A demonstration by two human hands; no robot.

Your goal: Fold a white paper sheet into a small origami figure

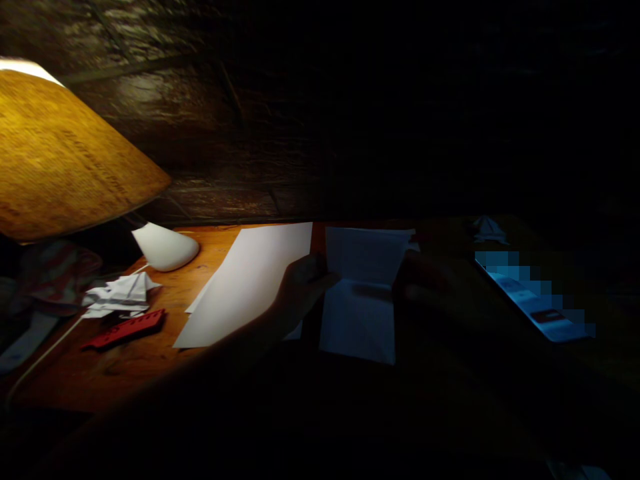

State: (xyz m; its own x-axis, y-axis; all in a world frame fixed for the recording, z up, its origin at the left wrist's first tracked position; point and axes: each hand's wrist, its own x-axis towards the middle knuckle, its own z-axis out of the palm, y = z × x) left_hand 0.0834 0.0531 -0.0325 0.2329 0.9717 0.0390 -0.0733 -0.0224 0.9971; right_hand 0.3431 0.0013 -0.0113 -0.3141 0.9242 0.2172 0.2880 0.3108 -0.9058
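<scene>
Rough dark wall [150,120] rose behind the bench [215,250], whose wood was lit orange at left and fell into deep shadow at right. A large tan lampshade [65,153] tilted in from the left edge, above a white rounded lamp base [165,247]. A white cord [45,353] ran down the bench's left side, and striped cloth [50,273] lay bunched beyond the bench's left edge.

Centre: a large white paper sheet [245,287] lay flat, with another paper edge showing beneath its lower left side. Just right of it, a folded white sheet [363,293] stood partly opened, in blue-tinged dimness. The left hand [303,290] was at the folded sheet's left side, between the two papers; the right hand [425,280] was at its right side. Both hands were heavily shadowed. Grip state of each could not be determined: spread, pressed together, or pinching the sheet was not readable.

Right: a lit screen [535,300], pixelated and unreadable, lay well apart from the hands, with a small folded paper figure [487,229] beyond it. Left: a crumpled folded paper piece [120,293] lay just above a red notched ruler [124,328].
</scene>
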